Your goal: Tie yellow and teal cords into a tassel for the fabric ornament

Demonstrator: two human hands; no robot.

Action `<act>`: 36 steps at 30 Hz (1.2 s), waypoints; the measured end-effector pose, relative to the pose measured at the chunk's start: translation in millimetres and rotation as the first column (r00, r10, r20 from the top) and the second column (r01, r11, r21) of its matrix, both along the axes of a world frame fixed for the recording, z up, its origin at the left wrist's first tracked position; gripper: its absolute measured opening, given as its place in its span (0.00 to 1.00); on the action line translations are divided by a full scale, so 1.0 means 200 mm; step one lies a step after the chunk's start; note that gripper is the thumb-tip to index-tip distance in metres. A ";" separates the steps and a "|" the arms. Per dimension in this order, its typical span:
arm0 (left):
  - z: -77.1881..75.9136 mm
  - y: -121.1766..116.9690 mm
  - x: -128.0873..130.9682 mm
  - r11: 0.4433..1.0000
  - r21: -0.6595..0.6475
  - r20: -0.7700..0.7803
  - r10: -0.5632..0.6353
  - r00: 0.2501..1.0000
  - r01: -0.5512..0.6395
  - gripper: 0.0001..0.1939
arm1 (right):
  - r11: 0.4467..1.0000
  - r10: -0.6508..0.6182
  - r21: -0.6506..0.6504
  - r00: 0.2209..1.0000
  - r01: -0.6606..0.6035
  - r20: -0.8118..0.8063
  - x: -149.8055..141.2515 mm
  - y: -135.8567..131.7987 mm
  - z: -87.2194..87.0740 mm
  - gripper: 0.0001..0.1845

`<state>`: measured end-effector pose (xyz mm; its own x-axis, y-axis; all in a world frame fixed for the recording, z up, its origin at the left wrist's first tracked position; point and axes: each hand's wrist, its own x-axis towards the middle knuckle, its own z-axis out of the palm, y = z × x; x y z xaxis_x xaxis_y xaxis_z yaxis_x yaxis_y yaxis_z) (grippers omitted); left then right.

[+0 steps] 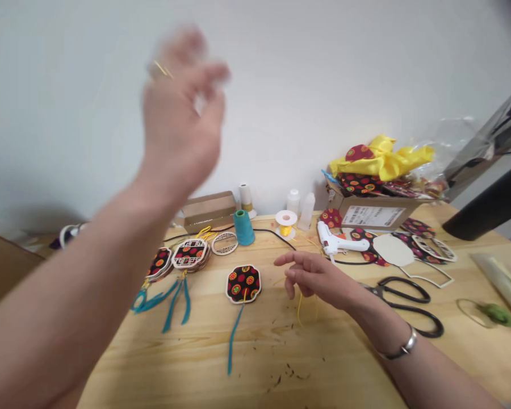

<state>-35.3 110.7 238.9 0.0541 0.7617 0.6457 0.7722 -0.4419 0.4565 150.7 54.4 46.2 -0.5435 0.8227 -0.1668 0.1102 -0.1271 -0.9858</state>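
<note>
My left hand (183,102) is raised high in front of the wall, smeared by motion, so its grip does not show clearly. A thin yellow line crosses its back edge. Lower down, over the table, my right hand (309,275) has its fingers bent together, with a yellow cord (299,315) coming out beneath them. Left of it lies an eight-lobed pendant (243,284) with black floral fabric and a pale rim. A teal tassel strand (234,341) trails from the pendant toward me.
Stacked finished pendants (191,254) with teal tassels lie left. Behind stand a teal thread cone (243,228), a yellow cord spool (287,218) and white bottles (307,211). Rightward are a glue gun (340,241), black-handled scissors (409,301) and a cardboard box (375,211) of fabric.
</note>
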 end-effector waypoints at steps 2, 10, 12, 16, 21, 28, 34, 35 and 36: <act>-0.24 -0.11 0.03 0.969 -0.183 0.123 -0.143 0.982 0.164 0.20 | 1.000 0.007 -0.016 0.999 -0.008 -0.042 0.01 0.00 0.02 0.16; -0.82 -0.35 0.04 0.456 -0.622 0.691 -0.060 0.720 0.636 0.19 | 0.999 -0.029 0.043 1.000 0.029 -0.005 -0.02 0.05 0.11 0.08; -0.87 -0.35 0.04 0.460 -0.639 0.669 -0.061 0.740 0.616 0.11 | 0.999 -0.002 0.051 0.999 -0.001 0.049 -0.05 0.06 0.11 0.08; -0.96 -0.31 0.02 0.505 -0.645 0.666 0.002 0.746 0.574 0.11 | 0.983 0.026 0.169 0.972 -0.066 0.232 -0.05 0.08 0.06 0.08; -1.04 -0.25 -0.05 0.712 -0.533 0.734 0.121 0.668 0.457 0.11 | 0.970 0.084 0.169 0.893 -0.176 0.443 0.06 0.11 0.03 0.12; -1.06 -0.28 0.00 0.679 -0.331 0.933 0.134 0.333 0.656 0.10 | 0.856 0.165 0.412 0.921 -0.312 0.354 0.07 0.02 0.14 0.11; -1.08 -0.35 0.08 0.404 -0.259 0.963 0.045 0.264 0.877 0.12 | 0.987 -0.039 0.159 0.999 0.037 0.011 -0.01 0.02 0.07 0.14; -1.09 -0.35 0.08 0.376 -0.258 0.964 0.044 0.261 0.890 0.12 | 0.988 -0.109 0.111 0.994 0.110 -0.012 -0.01 0.04 0.05 0.15; -1.10 -0.35 0.08 0.353 -0.265 0.963 0.053 0.263 0.898 0.12 | 0.981 -0.176 0.073 0.984 0.178 -0.026 -0.02 0.05 0.03 0.15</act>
